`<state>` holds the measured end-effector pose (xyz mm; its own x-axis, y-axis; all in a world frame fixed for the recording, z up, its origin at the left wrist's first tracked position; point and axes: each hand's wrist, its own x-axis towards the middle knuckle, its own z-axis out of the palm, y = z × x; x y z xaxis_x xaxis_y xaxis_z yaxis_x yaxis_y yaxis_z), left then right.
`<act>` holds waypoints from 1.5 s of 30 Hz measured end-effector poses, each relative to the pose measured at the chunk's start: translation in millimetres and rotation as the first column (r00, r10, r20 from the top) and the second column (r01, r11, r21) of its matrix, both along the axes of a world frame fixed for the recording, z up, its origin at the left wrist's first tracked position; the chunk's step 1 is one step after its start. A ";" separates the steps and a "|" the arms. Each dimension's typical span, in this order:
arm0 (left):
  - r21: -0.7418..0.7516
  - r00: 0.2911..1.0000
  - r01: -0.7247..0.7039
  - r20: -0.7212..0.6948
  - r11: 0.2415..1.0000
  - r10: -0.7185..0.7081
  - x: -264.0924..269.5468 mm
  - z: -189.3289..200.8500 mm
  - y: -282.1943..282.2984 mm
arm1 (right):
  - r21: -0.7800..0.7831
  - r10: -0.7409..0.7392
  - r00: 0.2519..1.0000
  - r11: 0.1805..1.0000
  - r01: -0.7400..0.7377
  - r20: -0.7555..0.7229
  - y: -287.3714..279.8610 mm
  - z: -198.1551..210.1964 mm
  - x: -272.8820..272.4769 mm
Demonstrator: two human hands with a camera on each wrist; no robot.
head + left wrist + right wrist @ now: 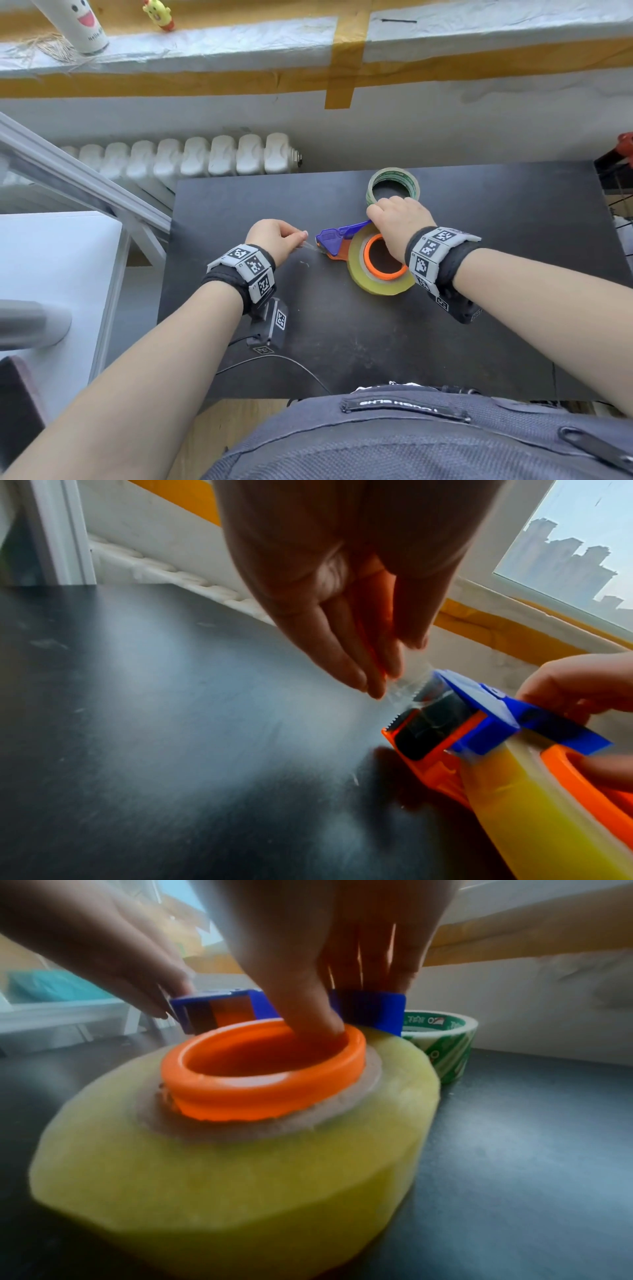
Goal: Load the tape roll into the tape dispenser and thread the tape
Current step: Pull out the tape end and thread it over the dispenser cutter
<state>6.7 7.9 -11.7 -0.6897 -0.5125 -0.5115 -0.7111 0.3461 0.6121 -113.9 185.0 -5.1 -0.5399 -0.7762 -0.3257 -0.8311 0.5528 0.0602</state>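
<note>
Tape end pinched at dispenser mouth, roll already seated.
Left hand (274, 236) pinches clear tape end (407, 693) by serrated blade; right hand (399, 219) grips tape dispenser (339, 240), thumb inside orange hub; yellowish tape roll (376, 284) on black table (239, 205).

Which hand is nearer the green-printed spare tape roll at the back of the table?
Right. The right hand grips the dispenser just in front of the spare roll; the left hand pinches the tape end, farther away.

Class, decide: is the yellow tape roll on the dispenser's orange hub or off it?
On it: the yellow tape roll encircles the orange hub, which pokes through its core.
</note>
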 end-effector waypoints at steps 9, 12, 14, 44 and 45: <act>0.096 0.970 -0.166 -0.166 0.982 0.180 -6.9 12.5 -14.9 | -0.263 -0.071 0.997 0.962 0.071 0.011 2.0 9.7 -1.8; 0.174 0.948 -0.213 -0.199 0.961 0.247 -10.6 19.3 -15.4 | -0.346 0.048 0.999 0.937 -0.052 -0.021 0.0 15.2 -2.7; 0.200 0.945 -0.228 -0.191 0.953 0.266 -10.9 21.4 -14.3 | -0.329 0.100 0.992 0.937 -0.120 -0.078 2.2 10.3 -2.1; 0.107 0.920 -0.327 -0.190 0.939 0.343 8.0 32.8 3.8 | -0.066 -0.190 0.804 0.960 0.273 0.564 14.0 19.3 17.0; 0.100 0.921 -0.326 -0.193 0.940 0.340 8.2 34.3 4.0 | -0.072 -0.179 0.804 0.962 0.265 0.567 15.2 19.9 18.1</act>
